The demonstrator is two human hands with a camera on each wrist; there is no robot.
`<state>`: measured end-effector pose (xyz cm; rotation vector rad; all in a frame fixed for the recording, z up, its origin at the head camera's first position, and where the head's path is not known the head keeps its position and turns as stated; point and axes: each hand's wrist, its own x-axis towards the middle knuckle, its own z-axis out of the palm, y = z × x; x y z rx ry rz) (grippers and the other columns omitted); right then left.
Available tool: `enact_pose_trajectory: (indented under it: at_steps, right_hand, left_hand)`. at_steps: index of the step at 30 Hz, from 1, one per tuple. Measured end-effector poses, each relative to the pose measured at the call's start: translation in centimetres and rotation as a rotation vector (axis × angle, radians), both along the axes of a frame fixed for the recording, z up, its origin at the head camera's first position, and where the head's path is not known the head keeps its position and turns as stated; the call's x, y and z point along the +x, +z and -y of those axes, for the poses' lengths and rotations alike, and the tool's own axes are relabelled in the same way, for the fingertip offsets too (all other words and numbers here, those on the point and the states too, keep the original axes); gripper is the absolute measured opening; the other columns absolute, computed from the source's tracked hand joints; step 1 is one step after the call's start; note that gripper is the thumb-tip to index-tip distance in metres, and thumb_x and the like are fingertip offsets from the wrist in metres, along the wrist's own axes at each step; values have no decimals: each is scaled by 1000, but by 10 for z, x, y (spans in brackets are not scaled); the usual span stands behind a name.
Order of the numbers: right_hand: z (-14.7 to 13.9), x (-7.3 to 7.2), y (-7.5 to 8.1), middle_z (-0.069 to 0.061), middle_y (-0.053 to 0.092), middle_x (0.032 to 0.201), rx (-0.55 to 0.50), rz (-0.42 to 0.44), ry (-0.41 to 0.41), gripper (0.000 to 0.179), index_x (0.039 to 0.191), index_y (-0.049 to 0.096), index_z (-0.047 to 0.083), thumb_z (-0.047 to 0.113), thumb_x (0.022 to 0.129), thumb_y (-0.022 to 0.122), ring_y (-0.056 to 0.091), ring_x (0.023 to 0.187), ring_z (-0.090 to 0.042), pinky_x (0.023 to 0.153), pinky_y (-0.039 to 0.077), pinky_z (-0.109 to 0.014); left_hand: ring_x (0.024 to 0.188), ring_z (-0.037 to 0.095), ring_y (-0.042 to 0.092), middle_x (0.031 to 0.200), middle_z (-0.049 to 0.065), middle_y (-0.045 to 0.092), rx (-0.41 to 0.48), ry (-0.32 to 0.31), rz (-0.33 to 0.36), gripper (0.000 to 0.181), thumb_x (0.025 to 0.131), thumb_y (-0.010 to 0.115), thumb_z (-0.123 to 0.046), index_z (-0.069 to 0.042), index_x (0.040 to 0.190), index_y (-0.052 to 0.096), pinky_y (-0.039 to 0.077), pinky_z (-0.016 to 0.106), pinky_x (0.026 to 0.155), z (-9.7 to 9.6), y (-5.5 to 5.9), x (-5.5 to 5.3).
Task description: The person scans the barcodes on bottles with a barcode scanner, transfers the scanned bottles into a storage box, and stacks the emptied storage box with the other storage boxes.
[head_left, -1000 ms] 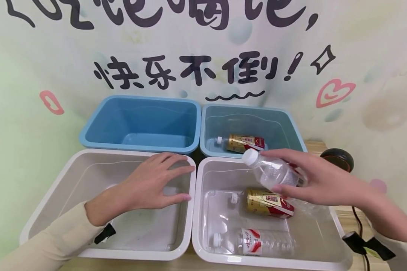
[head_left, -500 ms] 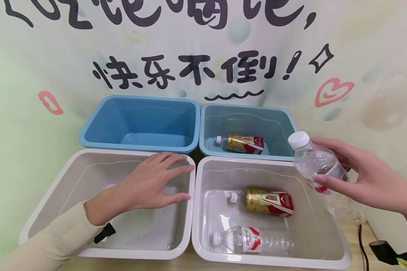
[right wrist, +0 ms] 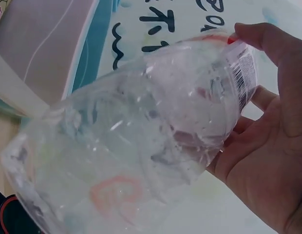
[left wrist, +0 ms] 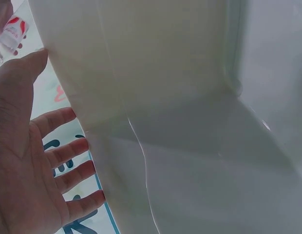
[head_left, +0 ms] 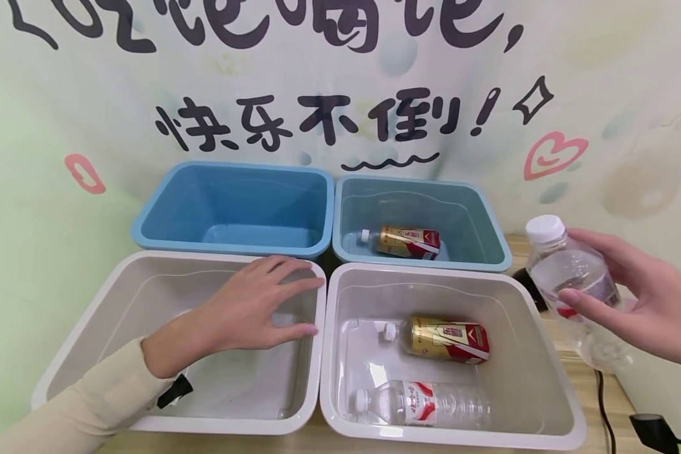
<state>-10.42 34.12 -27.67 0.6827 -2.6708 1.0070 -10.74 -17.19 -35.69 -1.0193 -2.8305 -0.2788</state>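
My right hand (head_left: 647, 296) grips a clear plastic bottle (head_left: 570, 271) with a white cap, held tilted to the right of the near right white bin (head_left: 331, 353). The right wrist view shows that bottle's dented body and its label (right wrist: 242, 73), thumb on one side and fingers behind. My left hand (head_left: 244, 309) rests fingertips on the inner rim of the near left white bin (head_left: 62, 359), fingers spread. Inside the right white bin lie a bottle with a gold-and-red label (head_left: 448, 339) and a clear bottle with a red-and-white label (head_left: 422, 403).
Behind stand a blue bin (head_left: 147, 221) and a teal bin (head_left: 420, 261); the teal one holds another gold-and-red bottle (head_left: 410, 241). A black object (head_left: 530, 287) and a black cable (head_left: 604, 403) are on the wooden table (head_left: 573, 362) at right. A printed cloth (head_left: 318, 50) hangs behind.
My right hand has carried the clear bottle rightward, from over the right white bin to beyond its right side. The left hand has stayed at the rim.
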Motion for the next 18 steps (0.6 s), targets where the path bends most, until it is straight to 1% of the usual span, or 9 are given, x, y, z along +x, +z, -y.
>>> enact_pose_trajectory:
  at_steps: [3,6,9,12,14,15,16,17,18]
  right_hand:
    - [-6,-4,-6,24,64,131,-58,-60,-27,87,154,51,5,-23,76,77,63,99,12,78,50,0]
    - [-17,-7,-14,19,62,137,-132,-95,-58,87,155,49,2,-28,77,70,62,104,7,88,47,2]
    - [-34,-5,-26,17,57,145,-180,-91,-108,87,160,43,5,-27,82,65,60,111,7,86,47,2]
    - [-49,-4,-41,9,55,153,-374,-45,-57,81,162,37,2,-25,89,59,60,122,0,89,49,-1]
    - [-54,-5,-52,1,57,155,-531,-28,16,76,161,34,-2,-24,92,57,60,127,-6,91,51,-4]
    - [-55,-5,-58,-2,58,154,-605,-15,37,73,160,34,-4,-24,93,56,60,129,-8,91,53,-6]
    - [-56,-6,-63,-4,58,155,-661,-12,57,72,160,34,-5,-24,94,55,59,131,-9,92,53,-7]
    - [-56,-5,-68,-4,59,154,-690,-11,43,72,160,34,-5,-23,94,55,59,131,-10,91,54,-8]
    - [-55,-6,-73,-5,60,153,-722,-12,45,71,160,34,-5,-23,94,55,59,132,-12,90,55,-9]
  left_hand:
    - [141,28,54,153,1,57,1,7,3,68,92,65,-73,-35,148,62,49,55,116,1,-1,1]
    - [140,27,54,154,0,57,8,-2,-6,68,92,65,-73,-34,148,61,49,53,116,0,-1,1]
    - [140,27,54,153,0,57,19,-21,-20,69,92,65,-72,-34,148,61,48,51,116,-2,-1,0]
    - [140,27,55,153,1,57,20,-30,-34,69,91,66,-72,-33,148,62,48,51,116,-4,-1,-2]
    - [139,28,55,152,1,58,17,-27,-34,68,91,67,-71,-33,147,63,48,51,116,-3,0,-2]
    - [139,28,55,152,1,58,15,-23,-32,68,91,68,-71,-33,147,63,49,51,116,-2,0,-2]
    - [139,28,55,152,1,58,12,-18,-28,68,91,68,-71,-33,147,63,49,52,116,-1,0,-1]
    - [139,28,55,152,1,58,11,-14,-23,68,91,68,-71,-33,147,63,49,52,115,0,0,0]
    - [139,28,55,152,1,58,11,-11,-19,68,91,68,-71,-33,147,63,49,52,115,1,0,0]
